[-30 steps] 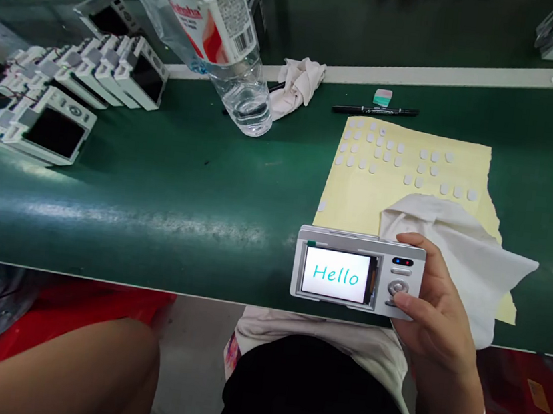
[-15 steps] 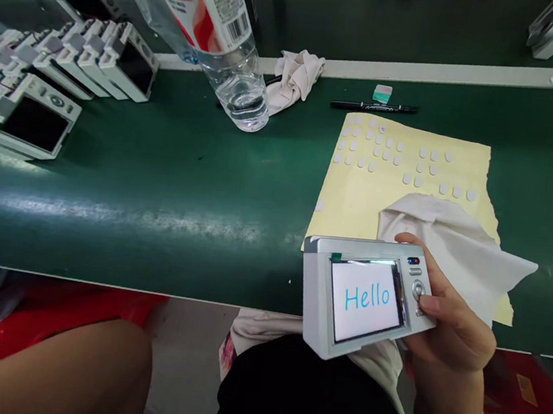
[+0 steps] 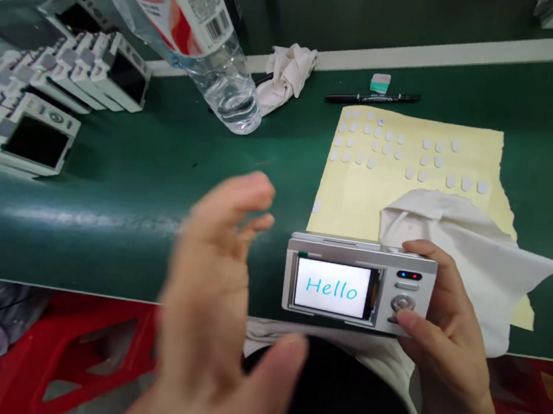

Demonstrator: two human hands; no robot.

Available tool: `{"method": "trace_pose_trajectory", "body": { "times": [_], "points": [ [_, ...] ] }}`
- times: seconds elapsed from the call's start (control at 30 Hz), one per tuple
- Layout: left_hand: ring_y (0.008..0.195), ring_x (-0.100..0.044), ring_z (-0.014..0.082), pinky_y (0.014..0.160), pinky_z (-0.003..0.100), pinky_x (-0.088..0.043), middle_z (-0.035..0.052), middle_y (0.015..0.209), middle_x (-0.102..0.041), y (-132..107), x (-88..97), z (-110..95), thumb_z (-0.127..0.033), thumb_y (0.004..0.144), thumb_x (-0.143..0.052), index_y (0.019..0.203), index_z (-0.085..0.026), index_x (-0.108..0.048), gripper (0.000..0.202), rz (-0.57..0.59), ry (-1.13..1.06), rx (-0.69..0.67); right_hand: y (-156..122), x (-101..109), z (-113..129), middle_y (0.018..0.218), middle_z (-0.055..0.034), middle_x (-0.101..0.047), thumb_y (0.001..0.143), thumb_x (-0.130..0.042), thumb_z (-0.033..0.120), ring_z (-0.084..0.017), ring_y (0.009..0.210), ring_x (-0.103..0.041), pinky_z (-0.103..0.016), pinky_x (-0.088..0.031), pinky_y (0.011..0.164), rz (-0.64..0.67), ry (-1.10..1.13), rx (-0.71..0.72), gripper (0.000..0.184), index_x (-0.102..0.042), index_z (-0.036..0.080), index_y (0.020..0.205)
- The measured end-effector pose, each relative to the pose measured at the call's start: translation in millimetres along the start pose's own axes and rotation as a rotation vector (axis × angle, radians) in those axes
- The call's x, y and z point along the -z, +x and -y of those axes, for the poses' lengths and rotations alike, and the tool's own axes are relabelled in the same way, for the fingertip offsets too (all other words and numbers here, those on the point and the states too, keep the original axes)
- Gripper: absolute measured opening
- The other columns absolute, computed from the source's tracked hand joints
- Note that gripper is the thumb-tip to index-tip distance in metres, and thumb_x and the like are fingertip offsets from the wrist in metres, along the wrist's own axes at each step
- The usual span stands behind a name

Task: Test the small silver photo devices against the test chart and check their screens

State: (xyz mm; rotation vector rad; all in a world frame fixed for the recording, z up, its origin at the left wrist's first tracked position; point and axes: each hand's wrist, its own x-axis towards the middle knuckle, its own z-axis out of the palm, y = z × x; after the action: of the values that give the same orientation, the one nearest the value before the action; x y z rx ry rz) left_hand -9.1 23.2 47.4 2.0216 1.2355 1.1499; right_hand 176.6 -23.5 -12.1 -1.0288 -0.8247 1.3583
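My right hand (image 3: 441, 341) grips the right end of a small silver camera (image 3: 358, 283), thumb on its button pad. The lit screen shows "Hello" and faces me, held level over the near edge of the green belt (image 3: 160, 172). My left hand (image 3: 218, 307) is raised just left of the camera, blurred by motion, fingers spread and holding nothing. A white cloth (image 3: 467, 250) lies behind my right hand, partly on a yellow sheet (image 3: 358, 197) dotted with several small white round stickers.
A clear water bottle (image 3: 197, 29) stands at the back left. Several more silver cameras (image 3: 53, 92) are lined up at the far left. A crumpled cloth (image 3: 285, 74), a black marker (image 3: 373, 99) and a small eraser (image 3: 380, 83) lie along the far rail.
My left hand has come up into view beside the camera. The camera, tilted half a second ago, is turned back level with its screen facing me.
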Motion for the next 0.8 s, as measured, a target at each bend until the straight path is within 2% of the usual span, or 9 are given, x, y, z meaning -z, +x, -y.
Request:
{"method": "trace_pose_trajectory", "body": {
  "times": [0.1,0.17,0.33,0.47,0.63,0.8],
  "points": [
    [0.132,-0.041,0.0350,0.105,0.054,-0.044,0.0180,0.141,-0.039,-3.6,-11.7,3.5,-0.029,0.077,-0.060,0.134,-0.012,-0.041,0.062,0.169,0.061,0.016,-0.9,-3.0,-0.7,0.091,0.0017,-0.057,0.084,-0.061,0.012,-0.014,0.077,-0.058,-0.021,-0.053,0.071,0.017,-0.052,0.088,0.048,-0.055,0.039,0.124],
    [0.132,-0.041,0.0327,0.105,0.050,-0.045,0.0196,0.138,-0.040,-4.4,-19.4,3.9,-0.024,0.072,-0.061,0.129,-0.009,-0.043,0.062,0.213,0.169,0.002,-1.4,-4.9,-1.3,0.093,0.0019,-0.056,0.083,-0.059,0.006,-0.013,0.077,-0.057,-0.020,-0.053,0.077,0.013,-0.063,0.136,0.052,-0.055,0.038,0.124],
    [0.131,-0.039,0.0307,0.101,0.045,-0.046,0.0207,0.132,-0.041,-2.1,-32.0,2.1,-0.024,0.069,-0.059,0.118,-0.009,-0.046,0.053,0.190,0.275,-0.036,-2.9,-7.3,-3.7,0.102,0.0032,-0.056,0.080,-0.056,-0.001,-0.010,0.081,-0.056,-0.015,-0.052,0.084,0.011,-0.082,0.202,0.058,-0.055,0.036,0.125],
    [0.131,-0.039,0.0306,0.095,0.042,-0.049,0.0209,0.132,-0.040,-3.1,-37.8,3.2,-0.021,0.067,-0.060,0.116,-0.010,-0.046,0.052,0.138,0.273,-0.039,-4.9,-6.4,-4.8,0.117,0.0040,-0.059,0.078,-0.056,-0.002,-0.011,0.095,-0.060,-0.017,-0.053,0.089,0.019,-0.109,0.226,0.062,-0.053,0.036,0.126],
    [0.131,-0.039,0.0313,0.094,0.046,-0.049,0.0229,0.136,-0.036,-4.2,-40.6,3.5,-0.022,0.067,-0.061,0.120,-0.010,-0.046,0.056,0.131,0.279,-0.006,-5.0,-5.1,-5.9,0.128,0.0041,-0.056,0.077,-0.055,-0.003,-0.016,0.117,-0.058,-0.024,-0.050,0.101,0.026,-0.131,0.237,0.064,-0.052,0.036,0.127],
    [0.132,-0.037,0.0347,0.095,0.050,-0.047,0.0199,0.138,-0.035,-3.4,-40.1,3.4,-0.026,0.068,-0.063,0.123,-0.014,-0.045,0.060,0.140,0.299,-0.008,-4.4,-4.1,-4.3,0.130,0.0050,-0.055,0.080,-0.055,-0.001,-0.017,0.122,-0.055,-0.028,-0.049,0.104,0.046,-0.167,0.232,0.063,-0.051,0.039,0.128]
  ]
}}
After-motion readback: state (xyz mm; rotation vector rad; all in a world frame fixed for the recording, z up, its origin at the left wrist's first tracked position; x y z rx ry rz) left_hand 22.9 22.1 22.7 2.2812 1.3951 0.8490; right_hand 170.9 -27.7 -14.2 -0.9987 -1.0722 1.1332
